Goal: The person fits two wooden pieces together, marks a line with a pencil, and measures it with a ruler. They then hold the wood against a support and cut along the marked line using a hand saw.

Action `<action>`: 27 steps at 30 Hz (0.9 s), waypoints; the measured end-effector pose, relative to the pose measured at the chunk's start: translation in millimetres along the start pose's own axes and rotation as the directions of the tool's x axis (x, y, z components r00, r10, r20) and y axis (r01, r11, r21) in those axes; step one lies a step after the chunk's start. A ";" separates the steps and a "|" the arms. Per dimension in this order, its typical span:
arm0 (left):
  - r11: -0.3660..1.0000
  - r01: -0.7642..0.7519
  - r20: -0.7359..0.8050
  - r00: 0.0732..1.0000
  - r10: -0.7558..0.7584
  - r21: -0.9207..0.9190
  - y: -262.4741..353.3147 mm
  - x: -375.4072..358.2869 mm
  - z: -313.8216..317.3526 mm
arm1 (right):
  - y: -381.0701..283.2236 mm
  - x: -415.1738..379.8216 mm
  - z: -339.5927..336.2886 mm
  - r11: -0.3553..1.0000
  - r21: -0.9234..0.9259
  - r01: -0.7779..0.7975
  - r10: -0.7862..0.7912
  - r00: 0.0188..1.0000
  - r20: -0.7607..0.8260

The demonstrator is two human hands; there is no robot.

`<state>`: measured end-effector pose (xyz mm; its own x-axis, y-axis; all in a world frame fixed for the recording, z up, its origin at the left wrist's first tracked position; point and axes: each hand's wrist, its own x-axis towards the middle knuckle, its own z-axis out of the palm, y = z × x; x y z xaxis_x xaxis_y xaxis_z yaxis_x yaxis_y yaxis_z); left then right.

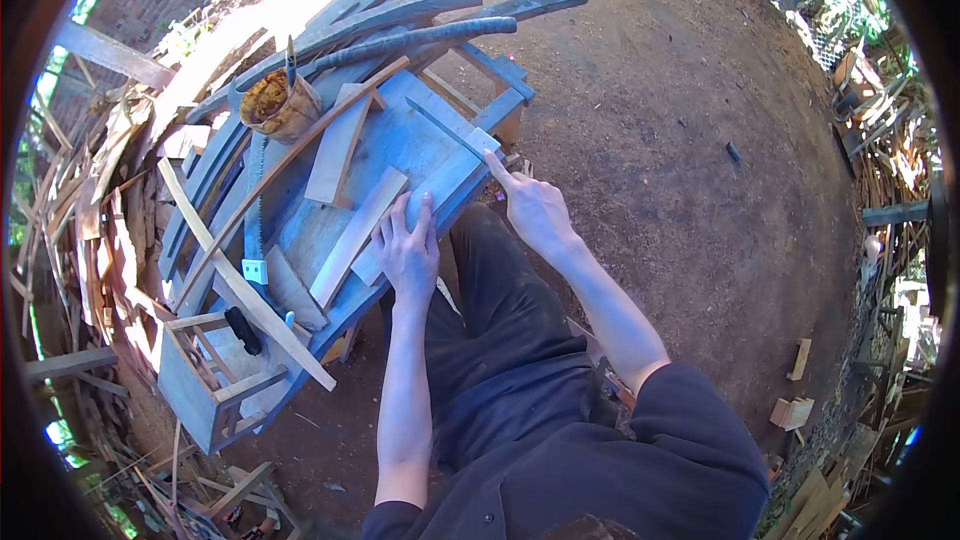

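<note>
My left hand (pixel 409 248) lies flat, fingers apart, on a pale wooden strip (pixel 357 232) near the front edge of a blue wooden workbench (pixel 400 145). My right hand (pixel 533 207) is at the bench's right corner, its index finger stretched out and touching the edge beside a thin dark metal rule (pixel 443 128). Neither hand grips anything. A second short board (pixel 338 145) lies further back on the bench.
A wooden pot of orange paste (pixel 278 105) with a stick stands at the bench's back left. A handsaw (pixel 255 210), long slats and a box frame (pixel 205 380) crowd the left side. Scrap wood piles up at the left. Bare dirt ground stretches to the right.
</note>
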<state>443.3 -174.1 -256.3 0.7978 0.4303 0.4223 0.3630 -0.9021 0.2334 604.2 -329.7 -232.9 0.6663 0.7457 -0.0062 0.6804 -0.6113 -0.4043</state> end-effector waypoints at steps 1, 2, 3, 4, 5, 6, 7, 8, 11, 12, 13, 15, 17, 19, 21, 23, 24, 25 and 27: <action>1.000 0.002 -0.003 1.000 -0.002 0.017 -0.1 0.3 0.4 | 1.9 -3.0 0.9 1.000 -0.001 0.014 -0.014 1.000 -0.007; 0.999 0.004 -0.008 1.000 -0.004 0.034 0.4 -0.2 0.0 | 4.8 -9.3 0.9 1.000 0.002 0.008 -0.008 1.000 -0.002; 0.999 0.005 -0.005 1.000 -0.005 0.033 1.0 -0.8 -1.1 | 8.5 -17.1 -0.4 1.000 0.004 0.007 -0.006 1.000 -0.008; 0.999 0.001 0.001 1.000 -0.001 0.037 0.9 -0.8 -1.7 | 11.3 -23.5 -2.7 1.000 0.007 0.008 -0.007 1.000 -0.015; 0.999 -0.001 0.003 1.000 0.001 0.040 0.6 0.5 -1.9 | 14.1 -28.9 -5.6 1.000 0.006 0.011 -0.011 1.000 -0.017; 0.999 -0.001 -0.001 1.000 0.001 0.041 0.3 1.7 -2.1 | 16.8 -34.3 -9.1 1.000 0.005 0.006 -0.006 1.000 0.007; 0.999 -0.004 0.000 1.000 0.004 0.033 0.0 1.5 -2.0 | 17.5 -37.2 -11.0 1.000 0.003 -0.001 0.001 0.999 0.033; 1.000 -0.008 0.003 1.000 0.008 0.024 -0.1 1.0 -1.9 | 17.0 -36.3 -10.0 1.000 0.004 -0.003 0.002 0.999 0.033; 1.000 -0.011 0.005 1.000 0.011 0.012 -1.8 1.3 -1.4 | 11.8 -25.0 -3.9 0.999 -0.030 0.014 -0.015 1.000 -0.004; 1.000 -0.010 0.005 1.000 0.010 0.014 -1.6 0.4 -1.6 | 8.2 -17.4 -1.3 0.999 -0.026 0.020 -0.021 1.000 -0.015; 1.000 -0.014 0.009 1.000 0.014 0.016 -1.5 0.3 -1.8 | 5.2 -10.1 1.0 0.999 -0.023 0.029 -0.030 0.999 -0.026; 1.000 -0.010 0.005 1.000 0.010 0.026 -1.8 0.9 -2.4 | 0.8 2.7 8.8 0.999 -0.020 0.044 -0.045 0.997 -0.057; 1.000 -0.003 0.015 1.000 0.003 0.013 -1.2 1.0 -2.0 | -1.6 7.3 12.4 0.998 -0.017 0.064 -0.065 0.994 -0.087; 1.000 0.023 0.007 1.000 -0.023 -0.004 -0.2 -0.3 -1.0 | 1.7 0.8 11.1 0.997 -0.040 0.072 -0.076 0.992 -0.099; 1.000 0.008 -0.006 1.000 -0.008 -0.011 -1.4 -0.5 1.0 | 9.6 -10.4 9.5 0.996 -0.029 0.082 -0.084 0.991 -0.103; 1.000 0.028 -0.019 0.999 -0.028 -0.012 0.1 0.7 -1.6 | 17.3 -25.8 6.1 0.995 -0.016 0.094 -0.095 0.990 -0.106; 1.000 0.013 -0.027 1.000 -0.013 -0.015 -0.2 1.7 -1.9 | 21.0 -34.9 3.5 0.997 -0.026 0.078 -0.080 0.992 -0.094; 1.000 -0.002 -0.036 0.999 0.001 -0.019 -0.3 2.0 -2.0 | 24.2 -42.7 0.4 0.997 -0.038 0.063 -0.066 0.994 -0.083; 0.999 0.036 -0.026 0.999 -0.037 -0.034 -0.3 1.0 -2.4 | 27.4 -56.4 -6.5 0.997 -0.052 0.061 -0.064 0.996 -0.054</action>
<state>442.8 -173.3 -253.9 0.7711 0.4638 0.4362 0.3750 -0.8845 0.2777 587.3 -390.2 -237.6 0.6371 0.7677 0.0692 0.7347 -0.5777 -0.3556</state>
